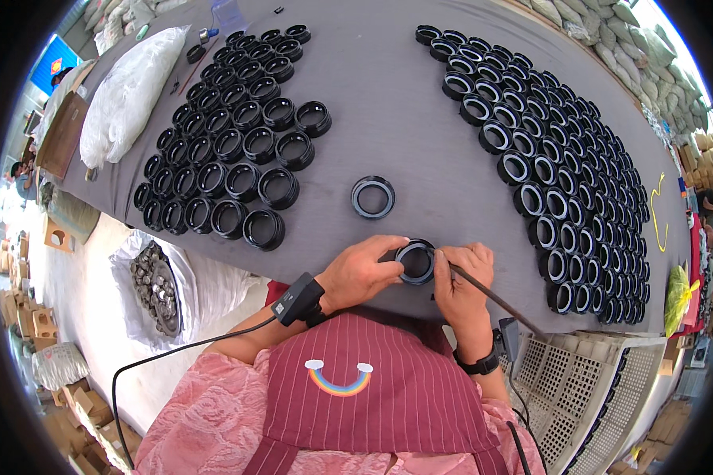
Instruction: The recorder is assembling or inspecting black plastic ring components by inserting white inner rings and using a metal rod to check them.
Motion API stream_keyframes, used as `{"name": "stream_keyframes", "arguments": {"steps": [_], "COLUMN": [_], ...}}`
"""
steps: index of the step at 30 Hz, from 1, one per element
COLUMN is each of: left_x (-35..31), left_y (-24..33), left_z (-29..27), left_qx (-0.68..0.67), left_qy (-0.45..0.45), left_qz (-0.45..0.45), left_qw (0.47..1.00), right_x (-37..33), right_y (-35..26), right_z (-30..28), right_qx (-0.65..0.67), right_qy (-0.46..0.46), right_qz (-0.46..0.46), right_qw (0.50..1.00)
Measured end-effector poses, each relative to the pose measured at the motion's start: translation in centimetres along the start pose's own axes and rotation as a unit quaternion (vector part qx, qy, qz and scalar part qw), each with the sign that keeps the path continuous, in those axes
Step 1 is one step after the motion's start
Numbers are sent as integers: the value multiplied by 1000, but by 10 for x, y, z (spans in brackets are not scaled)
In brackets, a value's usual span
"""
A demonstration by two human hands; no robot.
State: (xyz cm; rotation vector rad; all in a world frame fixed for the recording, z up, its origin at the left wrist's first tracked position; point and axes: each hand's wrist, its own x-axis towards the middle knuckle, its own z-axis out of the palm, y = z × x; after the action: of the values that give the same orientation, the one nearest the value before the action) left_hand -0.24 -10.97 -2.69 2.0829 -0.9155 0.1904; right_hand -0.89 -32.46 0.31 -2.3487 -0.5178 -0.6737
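My left hand (362, 273) is closed on the left side of a black ring (416, 279), thumb and fingers at its rim. The ring is tilted up just above the near edge of the table. My right hand (463, 285) is closed around a thin dark rod (501, 301). One end of the rod meets the ring's right rim, and the other slopes down to the right. I cannot make out the rod's tip. A single similar ring (373, 214) lies flat on the cloth, a little beyond my hands.
Grey cloth covers the table (356, 95). Rows of black rings (249, 186) stand left, with a larger group (562, 186) right. A white plastic sack (131, 99) lies far left. Below the left edge is a lined bag of dark parts (157, 289); plastic crates (554, 372) stand lower right.
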Motion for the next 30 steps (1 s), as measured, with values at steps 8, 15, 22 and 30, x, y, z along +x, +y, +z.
{"name": "stream_keyframes", "arguments": {"steps": [8,15,22,30], "left_x": [-4,-1,9,30], "left_y": [-6,-4,-5,-3], "left_z": [4,2,3,-16], "left_qx": [-55,30,97,251], "left_qy": [35,20,5,32], "left_qz": [-34,27,41,-35], "left_qw": [997,999,994,967], "right_x": [-14,-25,-44,-65], "right_y": [-2,14,29,37], "right_z": [23,28,25,24], "right_qx": [216,310,483,535], "right_qy": [-19,-42,184,174], "right_qz": [15,115,257,267], "right_qw": [976,943,816,783]}}
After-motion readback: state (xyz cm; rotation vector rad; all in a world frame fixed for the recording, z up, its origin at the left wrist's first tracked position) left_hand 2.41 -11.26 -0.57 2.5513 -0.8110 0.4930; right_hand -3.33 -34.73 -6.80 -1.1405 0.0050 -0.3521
